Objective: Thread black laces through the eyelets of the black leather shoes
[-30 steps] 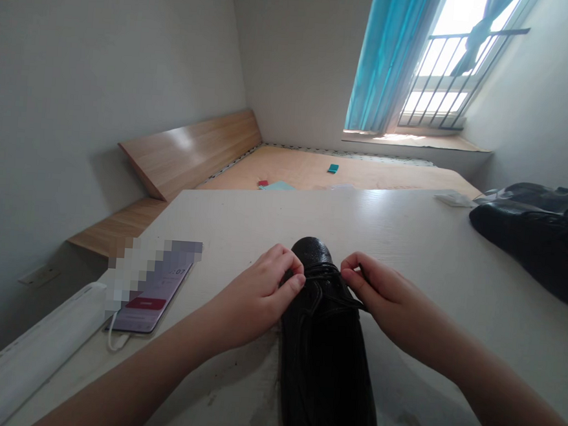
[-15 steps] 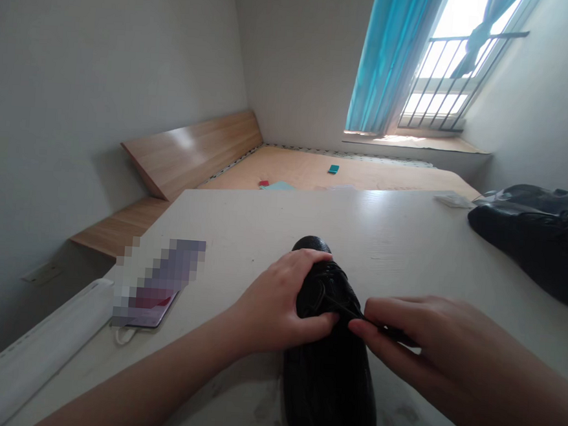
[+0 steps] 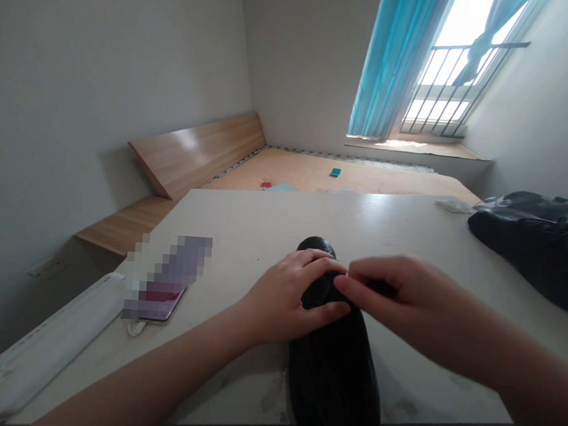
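Both hands at a black shoe (image 3: 333,379) on a pale table (image 3: 243,236), around half past five in the view.

Left hand (image 3: 298,295) holds the shoe across its upper, fingers over the far side and thumb over the near side, spread apart around the lacing area; right hand (image 3: 395,289), slightly blurred, has thumb and forefinger drawn narrow just beside the left fingertips, and whether a lace lies between them I cannot tell. Toe faces almost twelve o'clock, opening faces six. At eight o'clock lies a phone (image 3: 168,309), partly pixelated, with a white cable (image 3: 136,327) at its near end; at three rests another dark shoe (image 3: 529,256). Beyond the table, a bed (image 3: 388,175) stretches across twelve, its wooden headboard (image 3: 201,152) at ten, and a blue curtain (image 3: 392,58) hangs at one.
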